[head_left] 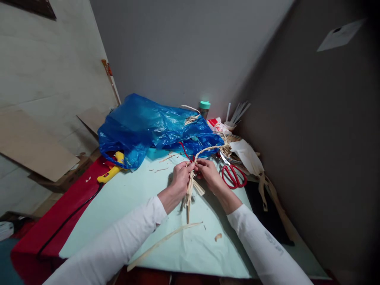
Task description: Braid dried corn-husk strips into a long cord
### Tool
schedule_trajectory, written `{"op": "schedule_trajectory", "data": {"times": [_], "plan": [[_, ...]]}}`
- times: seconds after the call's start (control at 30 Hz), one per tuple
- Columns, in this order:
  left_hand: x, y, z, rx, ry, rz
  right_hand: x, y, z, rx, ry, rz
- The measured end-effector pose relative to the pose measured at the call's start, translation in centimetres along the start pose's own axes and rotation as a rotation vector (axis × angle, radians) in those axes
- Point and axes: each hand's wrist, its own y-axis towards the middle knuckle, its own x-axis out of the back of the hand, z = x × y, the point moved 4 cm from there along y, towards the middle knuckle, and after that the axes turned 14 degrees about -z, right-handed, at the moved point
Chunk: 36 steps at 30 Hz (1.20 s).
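Observation:
My left hand (180, 175) and my right hand (208, 170) meet over a pale green sheet (127, 198), both pinched on a bundle of pale straw strips (190, 194). The loose ends of the strips hang down toward me between my wrists. A braided straw cord (208, 149) runs from my fingers up and to the right toward a pile of straw at the back. Both arms wear white sleeves.
A crumpled blue plastic bag (148, 126) lies at the back. Red-handled scissors (233, 174) rest right of my right hand. A yellow glue gun (111, 170) with black cable sits left on red cloth (59, 213). A loose strip (163, 241) lies near me. Walls close behind and right.

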Motion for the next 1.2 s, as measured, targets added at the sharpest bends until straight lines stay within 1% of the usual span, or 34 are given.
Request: {"op": "schedule_trajectory", "data": {"times": [0.1,0.3,0.47,0.63,0.77,0.97,1.07,1.2], "plan": [[0.0,0.1,0.2,-0.005,-0.017,-0.002,-0.6,-0.1,-0.3,-0.076,0.143,-0.004],[0.3,0.8,1.0,0.044,-0.064,-0.021,-0.5,0.2,-0.7,-0.159,0.306,0.009],[0.2,1.7,1.4,0.126,-0.094,0.033,-0.4,0.4,-0.8,-0.169,0.339,0.036],[0.1,1.8,1.3,0.201,-0.096,0.064,-0.3,0.0,-0.2,-0.139,0.273,0.128],[0.1,1.7,1.2,0.234,-0.095,0.068,0.2,-0.4,0.4,-0.042,0.156,0.167],[0.1,1.6,1.3,0.248,-0.040,0.095,1.2,-0.4,1.2,0.189,-0.098,0.258],[0.0,1.4,1.2,0.232,0.011,0.112,1.7,-0.1,1.4,0.313,-0.261,0.244],[0.1,1.0,0.9,0.171,0.098,0.112,2.3,-0.2,2.0,0.482,-0.510,0.173]]}}
